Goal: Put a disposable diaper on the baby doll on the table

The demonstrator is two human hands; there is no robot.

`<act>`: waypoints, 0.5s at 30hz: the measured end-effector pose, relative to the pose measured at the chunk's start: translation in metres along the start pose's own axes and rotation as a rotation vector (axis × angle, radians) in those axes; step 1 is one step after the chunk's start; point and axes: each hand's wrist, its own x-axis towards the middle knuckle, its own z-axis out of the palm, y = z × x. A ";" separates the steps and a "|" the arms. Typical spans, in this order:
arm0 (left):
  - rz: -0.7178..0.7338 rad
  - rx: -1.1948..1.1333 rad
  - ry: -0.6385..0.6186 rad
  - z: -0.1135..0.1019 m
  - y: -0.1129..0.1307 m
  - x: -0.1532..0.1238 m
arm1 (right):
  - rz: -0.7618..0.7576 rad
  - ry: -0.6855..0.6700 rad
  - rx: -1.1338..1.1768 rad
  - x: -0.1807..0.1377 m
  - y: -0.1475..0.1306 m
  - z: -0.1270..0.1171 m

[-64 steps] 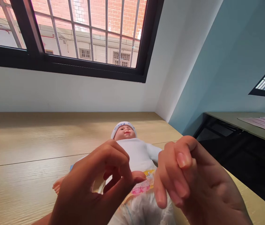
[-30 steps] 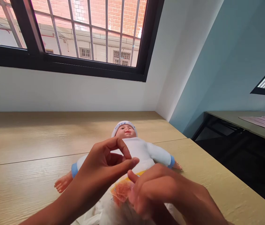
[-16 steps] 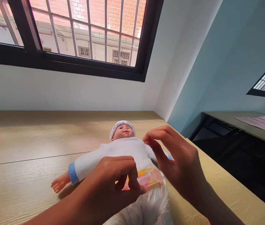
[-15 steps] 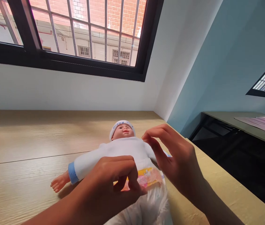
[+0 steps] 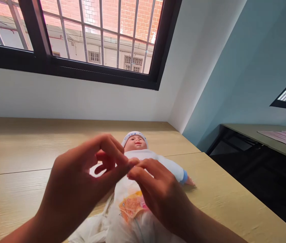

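A baby doll [image 5: 136, 143] in a printed white cap and white top with blue cuffs lies on its back on the wooden table [image 5: 26, 145]. Around its lower body is a white diaper [image 5: 130, 216] with an orange and pink printed panel. My left hand [image 5: 79, 179] is over the doll's belly, thumb and forefinger pinched together. Fingertips of my right hand [image 5: 160, 189] meet them from the other side, closed as well. Whatever sits between the fingertips is hidden. The doll's arm on the left is covered by my left hand; its other arm rests outstretched.
A black-framed barred window [image 5: 102, 74] is in the wall behind the table. To the right, past the table's edge, stands another table [image 5: 246, 130] with a pink cloth [image 5: 284, 137] on it and dark space beneath.
My left hand has risen from the diaper, and my right hand has come down and left from beside the doll's shoulder. Their fingertips are now together over the belly. The view has shifted slightly.
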 end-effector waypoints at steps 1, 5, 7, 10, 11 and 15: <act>-0.034 -0.010 0.011 -0.001 -0.003 0.004 | -0.044 0.017 -0.040 0.000 -0.004 0.001; -0.135 -0.069 -0.053 -0.002 -0.019 0.018 | -0.189 0.082 -0.205 0.004 -0.016 -0.008; -0.158 -0.019 -0.134 -0.001 -0.025 0.020 | -0.202 0.117 -0.265 0.006 -0.017 -0.016; -0.150 0.049 -0.336 0.001 -0.027 0.019 | -0.183 0.158 -0.358 0.009 -0.013 -0.029; -0.139 0.044 -0.405 0.002 -0.026 0.018 | -0.181 0.170 -0.383 0.010 -0.011 -0.032; -0.094 -0.006 -0.588 0.006 -0.018 0.013 | -0.166 0.192 -0.405 0.012 -0.004 -0.036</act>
